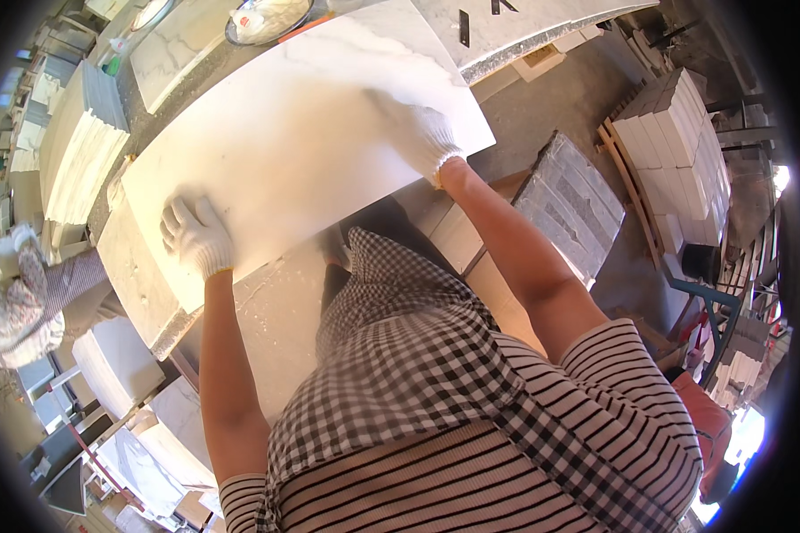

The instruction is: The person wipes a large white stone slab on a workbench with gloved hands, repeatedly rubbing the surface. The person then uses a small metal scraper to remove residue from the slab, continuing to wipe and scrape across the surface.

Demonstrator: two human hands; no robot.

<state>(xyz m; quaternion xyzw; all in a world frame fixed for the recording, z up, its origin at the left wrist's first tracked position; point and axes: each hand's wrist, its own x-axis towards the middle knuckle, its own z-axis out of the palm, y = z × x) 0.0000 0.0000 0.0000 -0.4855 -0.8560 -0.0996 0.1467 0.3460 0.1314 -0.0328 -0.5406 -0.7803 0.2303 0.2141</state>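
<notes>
A large white marble slab with faint grey veining lies across the worktable in front of me. My left hand, in a white knit glove, rests on the slab's near left part with its fingers spread. On the right half, my right hand, gloved alike, reaches over the surface. Motion smears its fingers, and a dark blur shows at their tips; whether it holds anything is unclear. Strong light washes out the slab's middle.
A dark-rimmed bowl with white contents sits beyond the slab. Stacked panels stand at left, near another person's patterned sleeve. At right are a grey striped slab and piled white blocks on a pallet. Another person in orange is behind.
</notes>
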